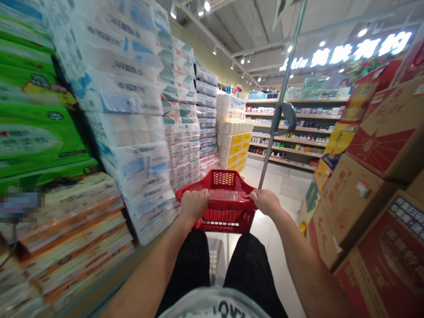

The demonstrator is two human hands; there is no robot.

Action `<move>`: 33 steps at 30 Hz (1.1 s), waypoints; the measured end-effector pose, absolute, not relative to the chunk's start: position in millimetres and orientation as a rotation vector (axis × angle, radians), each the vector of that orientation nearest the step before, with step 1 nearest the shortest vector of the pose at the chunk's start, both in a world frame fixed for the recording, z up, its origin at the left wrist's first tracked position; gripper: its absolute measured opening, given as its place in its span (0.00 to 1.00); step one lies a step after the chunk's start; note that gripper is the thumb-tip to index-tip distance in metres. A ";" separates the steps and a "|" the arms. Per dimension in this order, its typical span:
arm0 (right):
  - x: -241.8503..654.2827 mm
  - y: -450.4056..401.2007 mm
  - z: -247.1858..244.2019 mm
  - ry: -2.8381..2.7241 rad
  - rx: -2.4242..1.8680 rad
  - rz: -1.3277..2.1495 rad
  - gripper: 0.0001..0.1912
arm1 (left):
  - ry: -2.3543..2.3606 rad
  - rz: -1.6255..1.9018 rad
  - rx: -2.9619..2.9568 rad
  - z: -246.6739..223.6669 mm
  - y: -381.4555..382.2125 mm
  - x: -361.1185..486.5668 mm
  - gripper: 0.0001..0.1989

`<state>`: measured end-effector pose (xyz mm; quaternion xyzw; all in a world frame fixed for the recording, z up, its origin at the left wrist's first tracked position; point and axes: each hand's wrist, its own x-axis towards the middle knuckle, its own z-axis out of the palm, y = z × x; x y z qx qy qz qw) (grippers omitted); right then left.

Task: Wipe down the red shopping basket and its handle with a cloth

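In front of me is a red plastic shopping cart [215, 215] with perforated basket walls and a red push handle across its near side. My left hand [194, 204] is closed around the left part of the handle. Around its right end, my right hand [266, 202] is wrapped as well. Through the holes of the basket's far wall some light shows; no goods can be made out inside. A grey metal pole [285, 84] with a looped grey grip [285, 119] rises behind the cart, just past my right hand. Its lower end is hidden by the cart's rim and my hand.
Tall stacks of wrapped tissue packs [132, 106] line the left, with green packs [36, 128] nearest. Cardboard cartons [351, 194] are piled on the right. A pale tiled floor [281, 176] runs between them toward stocked shelves [304, 130] at the back.
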<state>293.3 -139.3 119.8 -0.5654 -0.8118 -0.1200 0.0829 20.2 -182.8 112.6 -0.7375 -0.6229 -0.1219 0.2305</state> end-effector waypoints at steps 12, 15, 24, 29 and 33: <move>283.8 -157.1 92.6 -2.009 -1.531 -0.533 0.22 | -1.659 -0.375 -1.995 107.6 -179.1 17.9 0.14; 277.3 -162.5 89.3 -1.881 -1.518 -0.549 0.21 | -1.642 -0.376 -1.995 106.8 -178.4 18.0 0.14; 267.5 -155.1 126.6 -2.275 -1.842 -0.371 0.23 | -1.668 -0.374 -1.982 109.7 -179.9 20.0 0.15; 270.5 -141.1 134.5 -2.659 -1.739 -0.322 0.13 | -1.672 -0.366 -1.986 109.4 -180.2 19.7 0.15; 270.7 -131.5 141.9 -2.690 -1.724 -0.278 0.11 | -1.652 -0.362 -1.980 107.4 -179.2 18.5 0.15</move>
